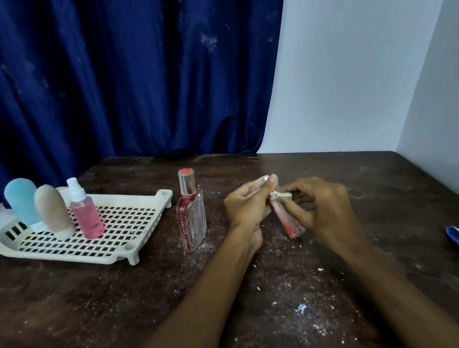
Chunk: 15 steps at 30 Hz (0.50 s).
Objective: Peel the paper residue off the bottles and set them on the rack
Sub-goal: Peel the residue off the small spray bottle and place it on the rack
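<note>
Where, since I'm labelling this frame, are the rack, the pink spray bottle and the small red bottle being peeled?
rack (133, 218): head view, bare grid near its right end.
pink spray bottle (87, 218): head view, middle of its pink body.
small red bottle (288, 224): head view, its exposed lower body.

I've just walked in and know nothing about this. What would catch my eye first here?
Two bare hands meet at mid-table: the left hand and right hand both hold a small red bottle, the right fingers at a whitish paper scrap near its top. Just left of them a taller red bottle stands on the dark table. Further left, a white rack bears a blue bottle, a beige bottle and a pink spray bottle.
</note>
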Available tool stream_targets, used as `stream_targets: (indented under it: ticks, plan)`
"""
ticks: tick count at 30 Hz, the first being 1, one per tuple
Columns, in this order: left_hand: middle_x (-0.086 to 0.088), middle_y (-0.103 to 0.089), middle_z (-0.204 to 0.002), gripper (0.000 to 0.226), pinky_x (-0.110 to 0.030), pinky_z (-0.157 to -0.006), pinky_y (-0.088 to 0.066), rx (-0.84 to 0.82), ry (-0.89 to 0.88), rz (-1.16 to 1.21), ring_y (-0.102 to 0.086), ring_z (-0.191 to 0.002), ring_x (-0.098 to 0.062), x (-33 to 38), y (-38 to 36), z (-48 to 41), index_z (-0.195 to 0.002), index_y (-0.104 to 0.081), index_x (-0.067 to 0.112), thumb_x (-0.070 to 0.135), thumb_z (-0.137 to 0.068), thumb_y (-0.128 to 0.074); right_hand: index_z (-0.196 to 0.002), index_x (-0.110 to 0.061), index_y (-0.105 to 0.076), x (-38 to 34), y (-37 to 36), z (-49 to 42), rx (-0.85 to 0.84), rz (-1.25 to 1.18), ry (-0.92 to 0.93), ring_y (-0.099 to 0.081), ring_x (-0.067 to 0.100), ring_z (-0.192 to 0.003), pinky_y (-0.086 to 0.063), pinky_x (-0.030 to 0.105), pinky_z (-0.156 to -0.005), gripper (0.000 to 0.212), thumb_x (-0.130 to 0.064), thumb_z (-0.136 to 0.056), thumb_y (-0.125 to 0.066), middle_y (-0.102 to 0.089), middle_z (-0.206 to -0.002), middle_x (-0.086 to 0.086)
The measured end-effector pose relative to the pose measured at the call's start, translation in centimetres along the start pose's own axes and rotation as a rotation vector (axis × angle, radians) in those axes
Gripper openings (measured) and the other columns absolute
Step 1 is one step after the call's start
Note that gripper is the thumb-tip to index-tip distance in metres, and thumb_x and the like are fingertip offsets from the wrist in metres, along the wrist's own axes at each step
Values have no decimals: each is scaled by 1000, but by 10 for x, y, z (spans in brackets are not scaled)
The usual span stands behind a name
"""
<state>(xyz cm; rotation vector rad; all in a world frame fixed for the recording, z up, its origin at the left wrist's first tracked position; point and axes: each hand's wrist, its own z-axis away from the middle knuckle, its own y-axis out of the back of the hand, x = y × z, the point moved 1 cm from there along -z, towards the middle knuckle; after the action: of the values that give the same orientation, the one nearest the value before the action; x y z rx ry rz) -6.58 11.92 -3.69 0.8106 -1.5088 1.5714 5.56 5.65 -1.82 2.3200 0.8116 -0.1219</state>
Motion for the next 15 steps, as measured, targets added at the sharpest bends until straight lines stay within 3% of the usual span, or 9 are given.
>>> stream_targets:
  ticks: [4, 8, 12, 15]
  plan:
    - [-9, -77, -94, 25, -29, -74, -61, -34, -3, 17, -75, -85, -16, 2, -2, 1, -107, -71, 3, 10, -84, -76, -93, -15, -76, 0, 2, 2, -35, -7, -20, -63, 6, -68, -56, 23, -64, 20, -10, -75, -82, -66, -84, -13]
    - [-10, -77, -98, 25, -31, -81, -60, -39, -31, 38, -74, -94, -19, 5, 2, -3, -112, -69, 2, 8, -88, -71, -88, -19, -74, 7, 2, 8, -191, -76, -94, -64, 2, -63, -56, 27, -59, 17, -11, -75, -81, -70, -76, -11]
    - [-10, -76, -100, 25, -33, -83, -60, -73, -15, 40, -73, -95, -19, 4, 2, -2, -114, -68, 2, 10, -91, -68, -108, -24, -68, 7, 0, 5, -28, -148, -187, -66, -1, -80, -58, 20, -70, 28, -10, -84, -72, -69, -93, -12]
    - [-9, -77, -99, 25, -34, -85, -59, -91, -10, 33, -73, -92, -17, 2, 0, -2, -115, -67, 2, 12, -92, -67, -116, -24, -69, 7, -1, 3, 52, -85, -152, -63, 0, -91, -53, 16, -80, 31, -8, -90, -67, -65, -104, -12]
